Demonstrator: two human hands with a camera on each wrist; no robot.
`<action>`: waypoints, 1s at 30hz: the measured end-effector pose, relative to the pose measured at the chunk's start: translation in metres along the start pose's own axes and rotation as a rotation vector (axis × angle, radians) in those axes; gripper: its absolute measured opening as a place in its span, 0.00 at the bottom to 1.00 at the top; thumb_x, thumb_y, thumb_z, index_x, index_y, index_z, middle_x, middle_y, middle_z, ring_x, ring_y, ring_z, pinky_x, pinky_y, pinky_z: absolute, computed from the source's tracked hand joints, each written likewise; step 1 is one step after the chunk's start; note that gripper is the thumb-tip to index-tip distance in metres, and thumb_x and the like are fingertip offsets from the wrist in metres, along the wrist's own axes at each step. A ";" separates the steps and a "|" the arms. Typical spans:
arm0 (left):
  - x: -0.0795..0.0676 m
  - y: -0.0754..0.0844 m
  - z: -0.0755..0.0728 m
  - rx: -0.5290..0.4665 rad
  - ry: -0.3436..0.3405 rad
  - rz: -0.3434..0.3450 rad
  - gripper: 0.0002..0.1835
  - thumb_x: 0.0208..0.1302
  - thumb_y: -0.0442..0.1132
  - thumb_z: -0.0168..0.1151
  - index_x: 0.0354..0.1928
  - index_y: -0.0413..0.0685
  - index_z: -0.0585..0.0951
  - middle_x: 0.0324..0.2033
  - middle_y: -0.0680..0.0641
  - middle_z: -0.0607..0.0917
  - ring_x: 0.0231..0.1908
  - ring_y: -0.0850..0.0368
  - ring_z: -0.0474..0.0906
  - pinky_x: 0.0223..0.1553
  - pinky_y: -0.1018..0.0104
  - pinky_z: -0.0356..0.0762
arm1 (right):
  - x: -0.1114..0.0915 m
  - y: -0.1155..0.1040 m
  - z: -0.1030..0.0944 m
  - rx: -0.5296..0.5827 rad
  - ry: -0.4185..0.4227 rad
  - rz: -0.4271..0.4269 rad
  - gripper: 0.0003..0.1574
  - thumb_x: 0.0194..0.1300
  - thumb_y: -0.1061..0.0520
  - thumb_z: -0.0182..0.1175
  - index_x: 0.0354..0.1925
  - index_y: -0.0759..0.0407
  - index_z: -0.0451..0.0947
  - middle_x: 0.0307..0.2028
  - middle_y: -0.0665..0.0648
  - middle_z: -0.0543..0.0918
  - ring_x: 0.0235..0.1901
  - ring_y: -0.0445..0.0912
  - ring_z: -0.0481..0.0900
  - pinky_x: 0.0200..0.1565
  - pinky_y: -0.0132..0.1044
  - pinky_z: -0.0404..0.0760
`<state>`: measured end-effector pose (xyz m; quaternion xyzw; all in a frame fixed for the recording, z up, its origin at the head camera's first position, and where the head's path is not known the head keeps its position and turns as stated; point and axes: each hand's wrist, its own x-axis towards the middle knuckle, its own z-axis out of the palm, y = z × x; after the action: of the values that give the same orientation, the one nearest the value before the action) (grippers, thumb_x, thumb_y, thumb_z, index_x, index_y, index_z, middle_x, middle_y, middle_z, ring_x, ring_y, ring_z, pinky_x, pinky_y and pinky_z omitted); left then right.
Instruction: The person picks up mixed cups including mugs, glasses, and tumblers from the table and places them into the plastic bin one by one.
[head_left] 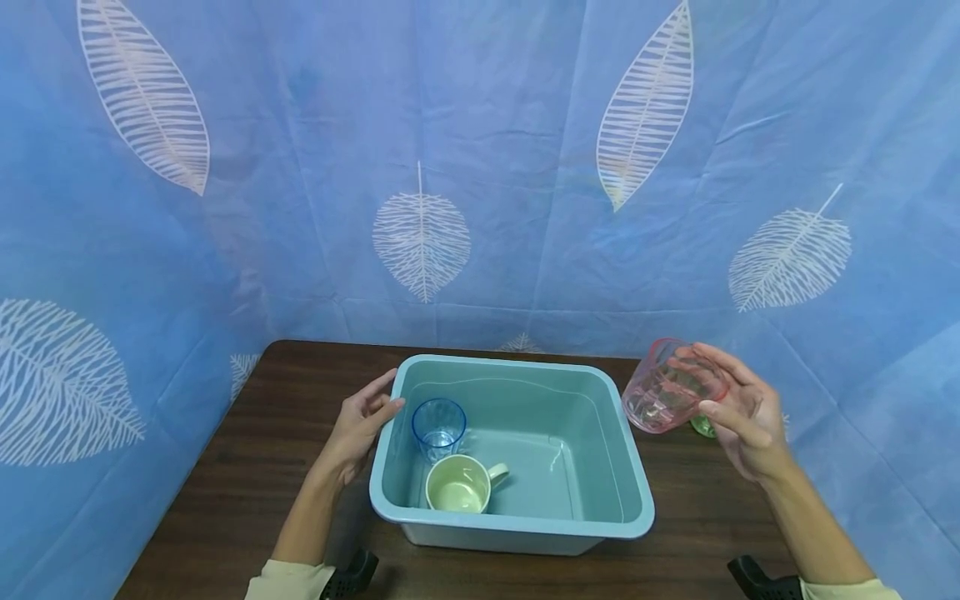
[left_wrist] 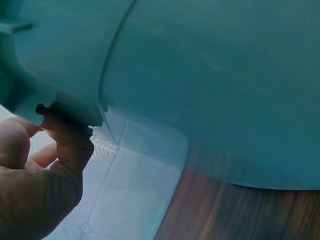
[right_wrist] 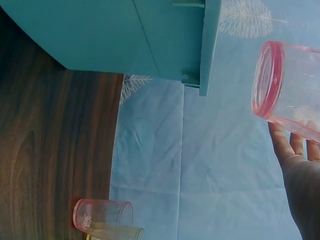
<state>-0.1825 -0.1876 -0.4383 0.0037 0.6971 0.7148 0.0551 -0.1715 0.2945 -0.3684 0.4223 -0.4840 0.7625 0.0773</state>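
Observation:
A light blue-green plastic basin (head_left: 525, 523) stands on the table. Inside it, at the left, are a clear glass with a blue rim (head_left: 438, 423) and a pale green mug (head_left: 459, 485). My left hand (head_left: 360, 429) grips the basin's left rim, thumb on top; the left wrist view shows its fingers (left_wrist: 67, 142) tucked under the rim. Above the table, right of the basin, my right hand (head_left: 750, 421) holds a pink clear glass (head_left: 663, 392), tilted with its base toward the basin. The right wrist view shows that pink base (right_wrist: 269, 80) close up.
Something green (head_left: 703, 426) shows partly behind the right hand. On the table in the right wrist view stand another pink glass (right_wrist: 102, 215) and a yellowish glass (right_wrist: 131, 233), cut off by the frame. A blue leaf-print cloth (head_left: 510, 250) hangs behind the dark wooden table (head_left: 315, 375).

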 end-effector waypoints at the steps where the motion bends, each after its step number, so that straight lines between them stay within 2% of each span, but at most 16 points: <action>1: 0.000 0.000 0.000 0.002 0.002 -0.002 0.33 0.76 0.36 0.62 0.78 0.43 0.64 0.34 0.42 0.84 0.35 0.54 0.79 0.37 0.66 0.85 | 0.000 0.000 0.000 0.003 -0.002 0.000 0.39 0.60 0.87 0.36 0.70 0.91 0.47 0.66 0.80 0.70 0.67 0.65 0.72 0.61 0.54 0.80; 7: 0.000 -0.002 0.001 0.002 0.005 -0.004 0.32 0.76 0.36 0.61 0.78 0.43 0.65 0.34 0.42 0.84 0.35 0.55 0.79 0.38 0.66 0.85 | -0.001 0.002 0.000 0.003 -0.014 -0.005 0.41 0.58 0.88 0.35 0.71 0.91 0.45 0.66 0.79 0.69 0.67 0.64 0.72 0.63 0.54 0.79; 13: 0.000 -0.004 0.000 -0.004 0.001 0.004 0.32 0.76 0.36 0.62 0.78 0.42 0.65 0.33 0.42 0.83 0.34 0.54 0.80 0.39 0.63 0.87 | -0.001 0.003 0.002 -0.002 -0.007 -0.010 0.41 0.57 0.88 0.36 0.70 0.92 0.46 0.65 0.81 0.71 0.67 0.63 0.73 0.63 0.53 0.78; 19: 0.000 -0.006 0.000 -0.013 0.008 0.014 0.32 0.75 0.35 0.62 0.77 0.42 0.65 0.33 0.43 0.83 0.33 0.56 0.80 0.38 0.65 0.86 | 0.000 0.005 0.005 -0.005 -0.014 0.012 0.43 0.52 0.89 0.34 0.70 0.91 0.48 0.65 0.79 0.70 0.66 0.63 0.73 0.63 0.55 0.77; 30: -0.002 -0.004 0.001 -0.033 0.004 0.004 0.32 0.76 0.36 0.62 0.78 0.43 0.65 0.34 0.45 0.84 0.36 0.57 0.80 0.39 0.67 0.85 | 0.002 0.012 0.010 -0.048 -0.011 0.070 0.42 0.55 0.88 0.39 0.71 0.89 0.49 0.66 0.76 0.71 0.67 0.61 0.73 0.62 0.51 0.79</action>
<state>-0.1801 -0.1871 -0.4420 0.0026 0.6853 0.7263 0.0523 -0.1734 0.2792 -0.3732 0.4073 -0.5173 0.7505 0.0579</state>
